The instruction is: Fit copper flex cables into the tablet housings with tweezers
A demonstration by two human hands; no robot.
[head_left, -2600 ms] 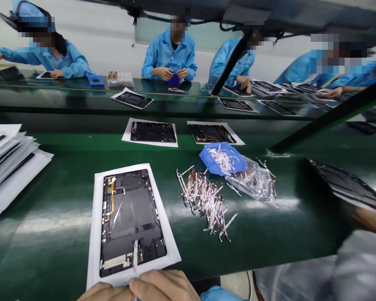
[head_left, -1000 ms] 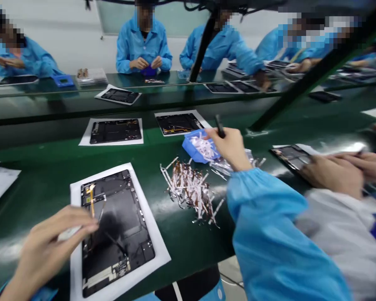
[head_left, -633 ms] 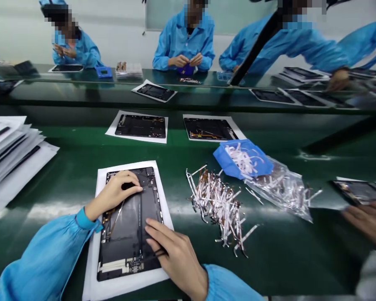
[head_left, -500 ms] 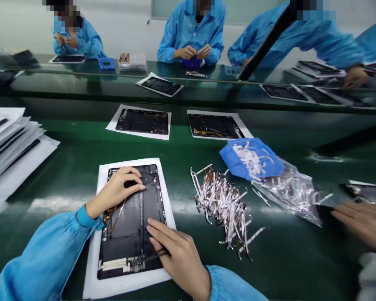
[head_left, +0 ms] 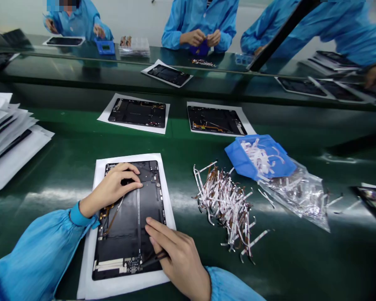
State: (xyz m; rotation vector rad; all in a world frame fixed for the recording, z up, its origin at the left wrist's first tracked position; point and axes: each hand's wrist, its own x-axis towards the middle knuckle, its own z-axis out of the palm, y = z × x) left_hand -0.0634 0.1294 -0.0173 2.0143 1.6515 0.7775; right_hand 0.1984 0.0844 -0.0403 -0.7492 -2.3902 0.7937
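Observation:
In front of me a black tablet housing [head_left: 119, 246] lies on white paper sheets [head_left: 89, 267]. A thin flat flex strip [head_left: 139, 217] runs lengthwise down its middle. My left hand [head_left: 113, 184] rests on the housing's upper part, thumb and forefinger apart, the thumb touching near the strip's top end. Dark tweezers [head_left: 155, 259] are tucked in my right hand [head_left: 178, 255], their tips pointing left over the small circuit board [head_left: 133, 265]. The index and middle fingertips of that hand press on the housing just right of the strip.
Loose flex strips [head_left: 227, 205] lie heaped to the right, beside a blue bin [head_left: 244, 156] and a clear plastic bag [head_left: 301, 192]. Two more housings [head_left: 138, 112] [head_left: 216, 119] lie ahead. Stacked paper sheets [head_left: 15, 138] stand left. Co-workers in blue sit across the bench.
The view has tilted slightly down and shifted. A hand with a dark thing at the right edge has left the view. My hands hold nearly the same places on the housing.

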